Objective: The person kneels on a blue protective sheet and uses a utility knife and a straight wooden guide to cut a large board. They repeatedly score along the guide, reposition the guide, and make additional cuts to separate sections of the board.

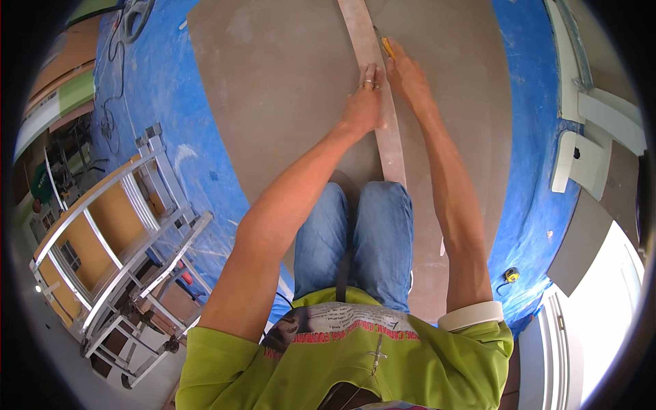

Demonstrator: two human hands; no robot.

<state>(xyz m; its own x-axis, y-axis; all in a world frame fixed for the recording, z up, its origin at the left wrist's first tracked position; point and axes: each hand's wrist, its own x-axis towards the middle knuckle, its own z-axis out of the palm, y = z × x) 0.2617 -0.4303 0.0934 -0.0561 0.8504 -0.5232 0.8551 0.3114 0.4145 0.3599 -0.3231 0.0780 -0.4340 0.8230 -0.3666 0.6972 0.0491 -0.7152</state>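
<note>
A large flat brown-grey board (273, 89) lies beneath me, and my jeans-clad knees rest on it. Along its middle runs a long, narrow, pale strip (391, 154), used-looking and slightly slanted. My left hand (365, 104) presses down on this strip, fingers closed together over it, a ring on one finger. Just right of the strip, my right hand (408, 76) is wrapped round a utility knife (389, 48) with a yellow handle. Its blade end points away from me, beside the strip's right edge; whether the tip touches the board is hard to tell.
Blue sheeting (205, 174) covers the floor on both sides of the board. At left lies a folded aluminium ladder (130, 239), with a dark cable (109, 102) beyond it. A yellow tape measure (510, 275) sits at right, near white-and-grey board offcuts (581, 236).
</note>
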